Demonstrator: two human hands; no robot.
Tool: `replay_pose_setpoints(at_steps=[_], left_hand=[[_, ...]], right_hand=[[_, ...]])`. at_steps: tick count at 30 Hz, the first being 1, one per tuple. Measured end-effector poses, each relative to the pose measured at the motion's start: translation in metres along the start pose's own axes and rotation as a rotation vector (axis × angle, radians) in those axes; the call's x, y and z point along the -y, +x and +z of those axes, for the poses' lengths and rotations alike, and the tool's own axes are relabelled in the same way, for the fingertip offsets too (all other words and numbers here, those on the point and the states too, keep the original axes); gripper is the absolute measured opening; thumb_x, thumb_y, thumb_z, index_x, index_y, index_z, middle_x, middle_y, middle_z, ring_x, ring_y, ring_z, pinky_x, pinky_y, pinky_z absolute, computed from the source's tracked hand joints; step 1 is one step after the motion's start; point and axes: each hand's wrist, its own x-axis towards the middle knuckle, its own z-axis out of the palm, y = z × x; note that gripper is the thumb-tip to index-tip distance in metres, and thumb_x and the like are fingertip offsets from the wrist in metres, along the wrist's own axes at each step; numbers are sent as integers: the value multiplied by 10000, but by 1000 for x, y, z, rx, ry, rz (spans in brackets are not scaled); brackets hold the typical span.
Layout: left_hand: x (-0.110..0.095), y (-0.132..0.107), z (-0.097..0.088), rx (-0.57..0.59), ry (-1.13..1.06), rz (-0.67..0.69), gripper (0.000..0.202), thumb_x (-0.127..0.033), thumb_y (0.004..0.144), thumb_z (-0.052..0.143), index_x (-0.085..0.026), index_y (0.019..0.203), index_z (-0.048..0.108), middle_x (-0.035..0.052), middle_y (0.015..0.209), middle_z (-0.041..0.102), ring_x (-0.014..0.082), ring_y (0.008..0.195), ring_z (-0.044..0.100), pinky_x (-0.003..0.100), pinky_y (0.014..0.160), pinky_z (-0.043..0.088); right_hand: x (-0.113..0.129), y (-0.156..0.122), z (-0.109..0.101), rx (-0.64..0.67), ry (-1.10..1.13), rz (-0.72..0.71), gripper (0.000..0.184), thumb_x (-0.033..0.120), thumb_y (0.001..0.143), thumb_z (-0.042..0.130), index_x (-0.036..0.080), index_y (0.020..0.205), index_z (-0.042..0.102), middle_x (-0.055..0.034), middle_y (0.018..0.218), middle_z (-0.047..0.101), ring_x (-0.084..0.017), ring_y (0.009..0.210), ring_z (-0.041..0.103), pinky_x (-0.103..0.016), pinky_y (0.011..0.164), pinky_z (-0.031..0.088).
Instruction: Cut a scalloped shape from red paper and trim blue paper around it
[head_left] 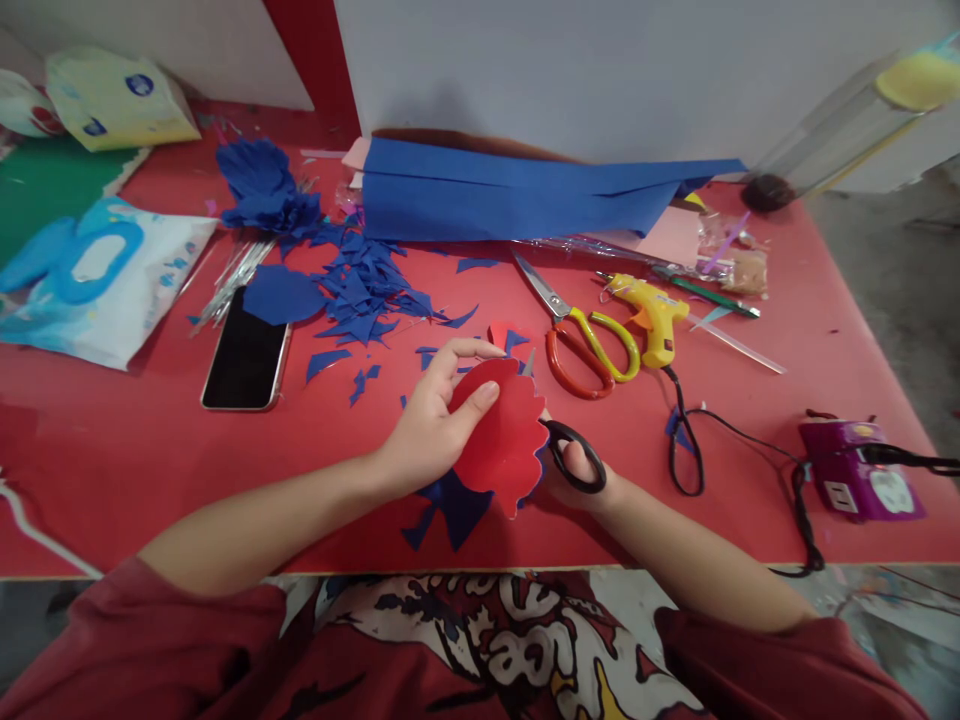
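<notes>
My left hand [439,420] pinches a red paper piece [501,430] with a scalloped edge, thumb on top and fingers beneath. Blue paper shows along the underside of its right edge. In my right hand [589,475] is a pair of black-handled scissors [596,468], the thumb through one loop. Their blades are mostly behind the red paper, with a grey tip showing just above its top right edge. Dark blue paper scraps [459,508] lie on the table below the red piece.
Red-and-yellow scissors [592,350], a yellow glue gun [651,312] and a phone [247,350] lie around my hands. Blue cuttings [367,280], a blue sheet [517,195] and a wipes pack [112,280] are farther back. A purple power box [862,470] with cables stands right.
</notes>
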Motion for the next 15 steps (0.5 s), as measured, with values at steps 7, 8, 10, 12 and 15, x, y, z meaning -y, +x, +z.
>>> replay_pose_setpoints(at_steps=[7, 8, 10, 12, 15], left_hand=[[-4, 0, 1, -61, 188, 83, 166, -174, 776, 572, -209, 932, 527, 41, 1029, 564, 195, 1000, 540, 325, 841, 465], [-3, 0, 1, -59, 196, 90, 160, -175, 785, 559, -210, 937, 521, 42, 1048, 558, 195, 1012, 535, 325, 848, 461], [-1, 0, 1, -57, 192, 98, 155, -181, 797, 545, -211, 945, 509, 43, 1073, 548, 192, 1018, 533, 318, 843, 464], [0, 0, 0, -60, 176, 92, 157, -191, 800, 545, -213, 949, 503, 42, 1076, 547, 190, 1007, 539, 307, 819, 472], [2, 0, 0, -56, 169, 74, 161, -204, 807, 541, -222, 960, 495, 35, 1062, 553, 178, 966, 550, 297, 794, 476]], right_hand=[[0, -1, 0, 29, 69, -28, 651, 695, 639, 559, 278, 1127, 449, -65, 942, 617, -235, 984, 579, -371, 792, 491], [-2, -1, -1, 24, 68, -35, 627, 679, 653, 562, 281, 1123, 446, -63, 952, 614, -231, 988, 576, -367, 798, 489], [-6, -2, -4, -5, 62, -60, 555, 654, 677, 559, 288, 1081, 457, -56, 958, 611, -226, 997, 571, -353, 802, 489], [-9, -2, -6, -37, 35, -64, 550, 660, 676, 553, 282, 1065, 461, -58, 961, 610, -235, 1024, 558, -353, 816, 486], [-9, -1, -7, -49, 22, -71, 597, 659, 681, 548, 293, 1138, 432, -60, 982, 608, -240, 1033, 552, -362, 836, 481]])
